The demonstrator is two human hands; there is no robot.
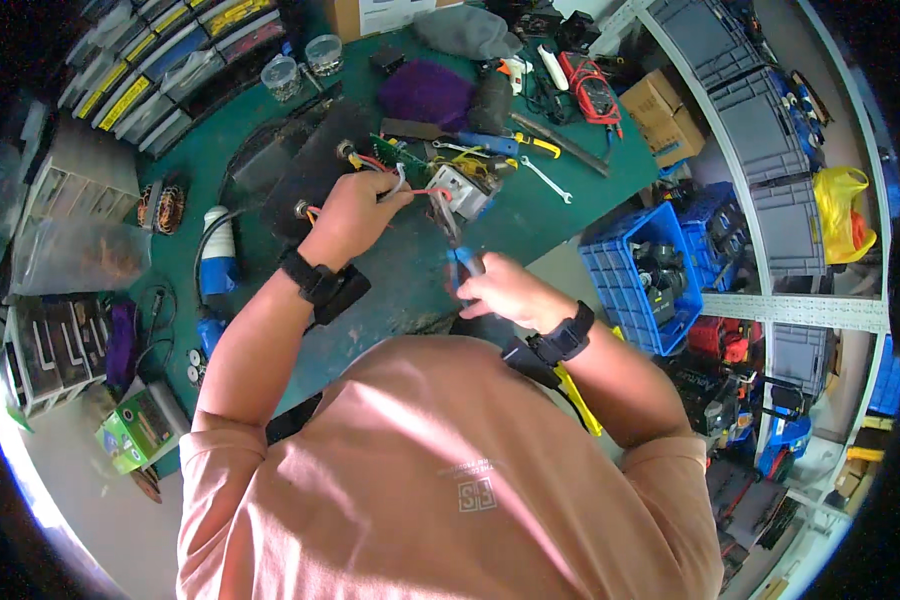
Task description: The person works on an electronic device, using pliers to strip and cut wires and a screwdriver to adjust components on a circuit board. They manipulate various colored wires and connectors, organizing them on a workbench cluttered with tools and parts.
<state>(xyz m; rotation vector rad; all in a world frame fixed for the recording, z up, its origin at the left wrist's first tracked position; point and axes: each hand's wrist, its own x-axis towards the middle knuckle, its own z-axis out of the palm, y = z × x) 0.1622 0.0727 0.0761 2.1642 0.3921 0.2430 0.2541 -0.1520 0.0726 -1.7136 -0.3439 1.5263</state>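
My left hand [355,213] is closed in a pinch on a wire [401,178], near the black panel [315,160] with its round metal connectors. My right hand [510,290] grips blue-handled pliers [462,258], whose jaws touch or lie close to a red wire [432,191] running from beside my left fingers. Just beyond the jaws sits a silver and white boxy component [460,192]. A green circuit board [407,156] with red and yellow wires lies past my left hand. Exactly where the jaws meet the wire is too small to tell.
Past the work lie a wrench [547,181], a blue-handled tool [490,142], a purple cloth [425,95] and a red multimeter [588,88]. A blue crate [610,270] of parts stands at the right, beside shelving. A white and blue cylinder [217,250] is left of my forearm.
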